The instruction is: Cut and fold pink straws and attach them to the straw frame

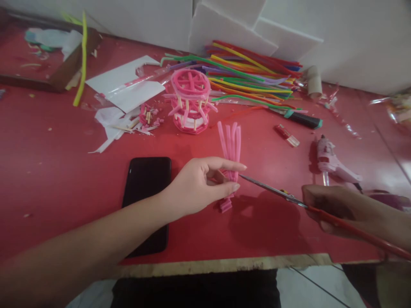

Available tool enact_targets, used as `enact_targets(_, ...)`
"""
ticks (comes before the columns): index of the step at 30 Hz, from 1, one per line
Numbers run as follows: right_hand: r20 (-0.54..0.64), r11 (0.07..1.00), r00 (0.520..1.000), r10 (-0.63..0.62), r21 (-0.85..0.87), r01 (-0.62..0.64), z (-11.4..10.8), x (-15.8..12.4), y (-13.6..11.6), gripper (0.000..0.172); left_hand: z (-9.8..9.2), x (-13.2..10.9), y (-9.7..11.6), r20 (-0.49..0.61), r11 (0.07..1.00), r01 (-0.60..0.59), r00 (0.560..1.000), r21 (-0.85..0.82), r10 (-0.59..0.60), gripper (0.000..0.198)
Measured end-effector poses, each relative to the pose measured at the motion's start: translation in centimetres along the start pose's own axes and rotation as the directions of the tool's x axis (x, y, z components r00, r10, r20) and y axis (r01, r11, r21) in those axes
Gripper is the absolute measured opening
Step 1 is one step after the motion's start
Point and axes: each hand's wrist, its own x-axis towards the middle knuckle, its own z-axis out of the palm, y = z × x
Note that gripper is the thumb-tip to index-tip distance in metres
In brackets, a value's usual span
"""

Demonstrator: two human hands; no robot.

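Left forearm foremost, left hand pinches pink pipe cleaners, likely light, pliable, best held mid-length; right hand clasps scissors.

No readable text, labels or numbers in view. Phone at 8 o'clock: screen dark, nothing legible. Glue gun at 3, black-and-teal handle at 2: any markings too blurred.

The scissors have shiny metal blades and smooth handles, the pink strips appear matt, and the tabletop appears glossy.
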Motion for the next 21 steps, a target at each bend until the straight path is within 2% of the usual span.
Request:
enact_targets(5, 0.019, 0.998, 1.000, 0.020, 0.053, -0.021, 0.1, 0.3, -0.9, 0.037, -0.1, 0.0, -0.2, 0.113, 0.999, 0.040, 0.993, -0.014, -0.038, 0.037)
enact_targets(10, 0.052, 0.998, 0.999, 0.004, -0.070, 0.000, 0.0, 0.4, -1.6, 0.041, -0.3, 0.0, -0.3, 0.196, 0.998, 0.060, 0.979, 0.022, -0.063, 0.036)
enact_targets(12, 0.069, 0.998, 0.998, 0.011, -0.062, -0.007, 0.0, 0.5, -1.6, 0.040, -0.3, -0.1, -0.3, 0.236, 0.997, 0.060, 0.969, 0.054, -0.071, 0.035)
enact_targets(16, 0.104, 0.998, 0.993, 0.055, -0.019, -0.054, 0.2, 0.5, -1.9, 0.036, -0.4, -0.1, -0.3, 0.257, 0.995, 0.054, 0.964, 0.084, -0.074, 0.036)
enact_targets(19, 0.084, 0.998, 0.996, 0.033, -0.052, -0.029, 0.3, 0.4, -2.0, 0.036, -0.4, -0.1, -0.2, 0.254, 0.994, 0.056, 0.964, 0.093, -0.078, 0.036)
enact_targets(21, -0.052, 0.992, 0.999, -0.016, -0.124, 0.010, 0.4, 0.4, -1.6, 0.037, -0.4, -0.1, -0.2, 0.250, 0.994, 0.064, 0.965, 0.083, -0.083, 0.037)
